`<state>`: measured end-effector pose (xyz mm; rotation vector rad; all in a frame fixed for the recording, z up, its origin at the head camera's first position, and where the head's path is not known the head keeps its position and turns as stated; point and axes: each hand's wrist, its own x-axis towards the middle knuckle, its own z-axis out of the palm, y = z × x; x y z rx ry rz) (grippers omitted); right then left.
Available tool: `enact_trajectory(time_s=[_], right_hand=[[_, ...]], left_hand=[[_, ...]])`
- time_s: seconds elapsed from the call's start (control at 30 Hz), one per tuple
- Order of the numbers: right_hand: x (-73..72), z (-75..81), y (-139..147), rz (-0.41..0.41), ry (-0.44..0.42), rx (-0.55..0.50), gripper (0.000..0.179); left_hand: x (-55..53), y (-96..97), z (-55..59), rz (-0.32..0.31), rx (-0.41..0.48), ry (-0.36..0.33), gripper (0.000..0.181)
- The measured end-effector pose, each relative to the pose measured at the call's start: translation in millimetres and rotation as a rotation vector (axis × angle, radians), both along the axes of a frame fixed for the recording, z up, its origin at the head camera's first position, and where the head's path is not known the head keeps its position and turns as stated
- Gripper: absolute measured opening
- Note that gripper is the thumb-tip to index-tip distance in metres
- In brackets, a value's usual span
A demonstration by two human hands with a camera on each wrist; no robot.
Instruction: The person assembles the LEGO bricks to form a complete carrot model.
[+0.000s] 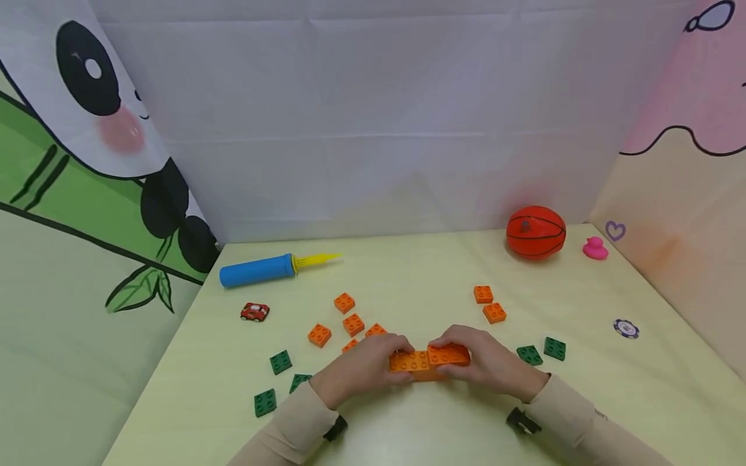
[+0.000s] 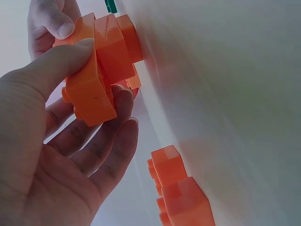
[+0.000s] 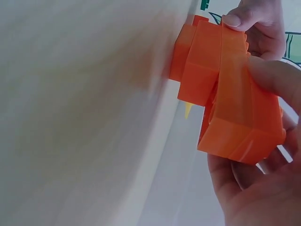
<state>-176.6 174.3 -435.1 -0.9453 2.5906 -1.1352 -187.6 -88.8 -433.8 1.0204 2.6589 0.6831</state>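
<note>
A stack of orange toy building bricks (image 1: 428, 374) is held between both hands near the front of the table. My left hand (image 1: 371, 364) pinches the upper brick at the stack's left end, thumb on the near side. At the other end, my right hand (image 1: 488, 360) grips an orange brick (image 1: 449, 355) that sits higher than the left one. From the right wrist, the stack (image 3: 202, 63) narrows downward, with its upper bricks overhanging the lower ones. Whether the topmost brick is fully pressed down cannot be told.
Loose orange bricks (image 1: 353, 325) lie behind the left hand, two more (image 1: 494, 313) behind the right. Green bricks (image 1: 265, 402) lie on both sides. Farther out are a red toy car (image 1: 254, 312), blue pump (image 1: 258, 271), ball (image 1: 535, 233), pink duck (image 1: 595, 248) and poker chip (image 1: 626, 329).
</note>
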Motion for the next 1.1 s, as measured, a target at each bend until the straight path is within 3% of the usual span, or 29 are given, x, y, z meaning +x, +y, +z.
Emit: enact_trajectory(time_s=[0.5,0.93,1.03,1.1], right_hand=[[3.8,5.2,20,-0.016,-0.010,0.103,0.049],[0.2,2.9,31,0.009,-0.012,0.107,0.050],[-0.5,2.7,32,0.009,-0.004,0.110,0.050],[-1.6,2.5,32,0.013,0.009,0.109,0.050]], left_hand=[[1.4,0.9,3.1,0.007,-0.022,-0.014,0.036],[1.8,-0.6,2.8,0.027,-0.022,-0.048,0.043],[-2.2,-7.5,7.2,0.066,0.011,-0.064,0.046],[-5.9,-14.0,10.7,0.121,0.020,-0.035,0.044]])
